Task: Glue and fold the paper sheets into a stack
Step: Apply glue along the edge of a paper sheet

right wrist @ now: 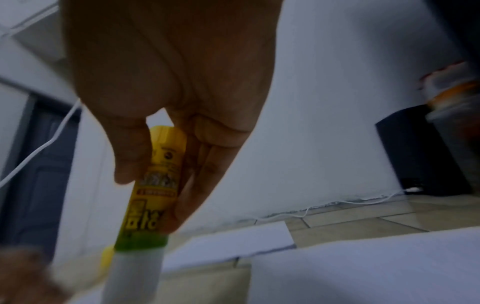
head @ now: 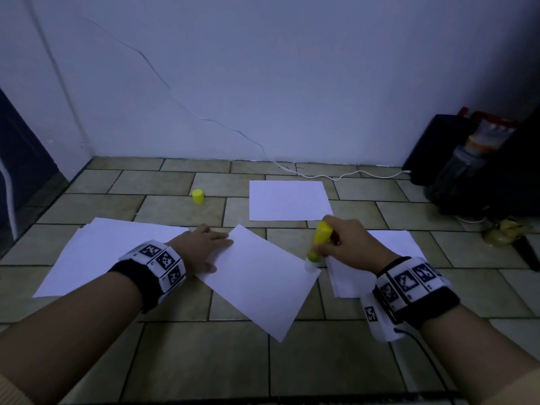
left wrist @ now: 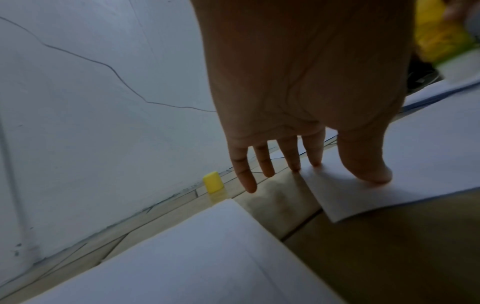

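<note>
- Centre paper sheet (head: 257,276): lies flat on the tiled floor (head: 181,361), turned at an angle, one corner pointing near, one far.
- Left hand (head: 201,249): fingers straight & spread, pressing the sheet's left edge. In left wrist view the thumb (left wrist: 369,164) & two fingertips sit on the paper; the other two fingers hang past its edge over bare tile.
- Right hand (head: 347,244): thumb & fingers curled round a yellow glue stick (head: 320,241), gripping the barrel; in right wrist view the thumb is on one side, fingers on the other.
- Glue stick: uncapped, tilted, top end leaning far; green collar & white tip point down at the centre sheet's right corner. Blurred, so can't tell if tip touches the paper.
- Yellow cap (head: 198,196): standing on the floor, far of the left hand, well apart from the stick.
- Paper pile, left (head: 87,252): several sheets overlapped, just left of the left hand, partly under the left wrist.
- Single sheet (head: 287,200): flat, far side, just beyond the right hand.
- More sheets, right (head: 391,244): partly hidden by the right hand & wrist.
- Both wrists carry bands w/ black-and-white markers (head: 163,261).
- White cable (head: 350,174): runs along the base of the far wall to dark objects (head: 467,171) in the far-right corner.
</note>
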`<state>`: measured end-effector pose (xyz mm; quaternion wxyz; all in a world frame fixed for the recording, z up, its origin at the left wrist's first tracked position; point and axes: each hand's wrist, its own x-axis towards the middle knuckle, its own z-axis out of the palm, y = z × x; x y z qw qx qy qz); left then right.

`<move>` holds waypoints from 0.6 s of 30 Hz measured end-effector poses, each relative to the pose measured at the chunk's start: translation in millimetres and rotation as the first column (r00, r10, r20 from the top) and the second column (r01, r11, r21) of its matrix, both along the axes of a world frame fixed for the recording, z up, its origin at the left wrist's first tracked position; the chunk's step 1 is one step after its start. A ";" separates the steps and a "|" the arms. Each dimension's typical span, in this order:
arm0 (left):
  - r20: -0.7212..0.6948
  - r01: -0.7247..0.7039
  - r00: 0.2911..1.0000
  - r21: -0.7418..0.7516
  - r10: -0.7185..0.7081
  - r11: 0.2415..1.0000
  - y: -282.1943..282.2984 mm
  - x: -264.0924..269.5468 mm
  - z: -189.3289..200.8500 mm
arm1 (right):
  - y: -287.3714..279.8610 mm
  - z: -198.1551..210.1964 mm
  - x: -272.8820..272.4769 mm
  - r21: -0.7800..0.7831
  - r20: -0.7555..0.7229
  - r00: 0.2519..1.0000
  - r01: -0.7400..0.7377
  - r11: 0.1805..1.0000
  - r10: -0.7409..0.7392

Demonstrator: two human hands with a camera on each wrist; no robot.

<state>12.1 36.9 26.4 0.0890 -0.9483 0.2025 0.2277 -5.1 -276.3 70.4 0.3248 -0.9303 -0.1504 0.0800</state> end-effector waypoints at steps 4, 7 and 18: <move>0.030 -0.050 0.998 -0.040 0.051 0.998 0.7 -13.5 -2.1 | 12.3 18.1 11.1 0.642 -0.112 0.953 0.285 0.712 -0.281; -0.006 -0.115 0.993 -0.095 0.115 0.989 -0.8 -22.5 -5.3 | 41.1 21.3 21.2 0.831 -0.320 0.930 0.368 0.417 -0.182; -0.236 -0.169 0.965 -0.210 0.118 0.963 15.7 -12.7 -17.1 | 152.9 -21.4 77.0 0.547 -0.415 0.906 0.323 0.772 -0.085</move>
